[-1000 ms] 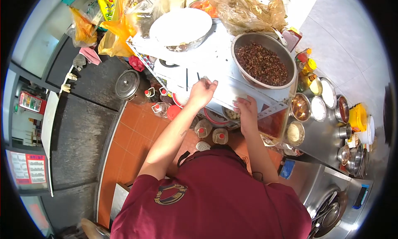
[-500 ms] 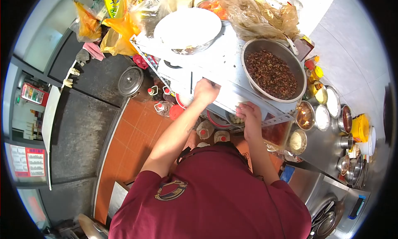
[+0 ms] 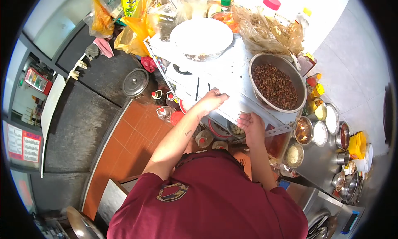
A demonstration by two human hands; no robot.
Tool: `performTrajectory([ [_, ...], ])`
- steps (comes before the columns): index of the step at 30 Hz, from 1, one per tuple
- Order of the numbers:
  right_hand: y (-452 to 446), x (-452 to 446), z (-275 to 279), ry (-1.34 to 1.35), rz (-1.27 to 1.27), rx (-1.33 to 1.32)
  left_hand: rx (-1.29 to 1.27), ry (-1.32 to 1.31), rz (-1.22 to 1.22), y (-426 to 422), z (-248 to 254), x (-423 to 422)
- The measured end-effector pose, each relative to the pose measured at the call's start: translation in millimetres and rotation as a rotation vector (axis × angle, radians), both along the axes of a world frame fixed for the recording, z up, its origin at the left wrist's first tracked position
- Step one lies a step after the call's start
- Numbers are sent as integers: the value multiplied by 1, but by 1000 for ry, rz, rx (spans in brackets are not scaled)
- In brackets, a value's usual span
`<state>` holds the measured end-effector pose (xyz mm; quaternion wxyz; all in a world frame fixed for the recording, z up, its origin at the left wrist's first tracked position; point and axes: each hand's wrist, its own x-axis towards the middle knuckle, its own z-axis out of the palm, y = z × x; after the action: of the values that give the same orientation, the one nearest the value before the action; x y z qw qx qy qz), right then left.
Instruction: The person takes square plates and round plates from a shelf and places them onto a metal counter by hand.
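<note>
My left hand [image 3: 213,100] is at the front edge of the white tabletop [image 3: 234,79], fingers closed and pointing right. Whatever it grips, if anything, is lost in the glare. Lower and to the right, my right hand [image 3: 252,126] is at the same edge, its fingers stretched out, slightly bent and partly apart. I cannot make out anything in it. Beyond my right hand stands a large metal basin [image 3: 251,69] of reddish-brown peppercorn-like bits. A white round bowl [image 3: 202,38] sits farther back on the tabletop.
Plastic bags [image 3: 139,33] and a brown bag [image 3: 269,33] crowd the back. Several metal bowls [image 3: 304,130] of seasonings stand to the right. Below the tabletop are large bottles [image 3: 164,112]. A lidded pot [image 3: 136,82] stands on the left by the tiled floor [image 3: 124,135].
The view has shifted, so the tabletop appears lower and farther right. My left hand has moved slightly right along the edge, and the dark spot by its fingers no longer shows.
</note>
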<state>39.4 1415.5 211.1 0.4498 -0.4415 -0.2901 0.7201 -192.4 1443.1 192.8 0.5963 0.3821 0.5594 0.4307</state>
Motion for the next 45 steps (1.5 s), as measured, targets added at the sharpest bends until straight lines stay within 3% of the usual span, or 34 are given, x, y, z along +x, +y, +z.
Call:
performTrajectory([
  [3,6,-1,-8,67,4,-43,33,-125,-15,-9,9,3],
  [16,-15,-17,-28,43,77,60,112,-150,93,-74,-3,-3],
  [26,-44,-47,-34,98,526,187,176,-119,443,-188,-10,-15],
  [32,-89,-81,-35,137,859,123,224,-118,816,-291,-1,6],
  [45,-255,-59,-19,122,1658,150,232,-38,1565,-514,-7,204],
])
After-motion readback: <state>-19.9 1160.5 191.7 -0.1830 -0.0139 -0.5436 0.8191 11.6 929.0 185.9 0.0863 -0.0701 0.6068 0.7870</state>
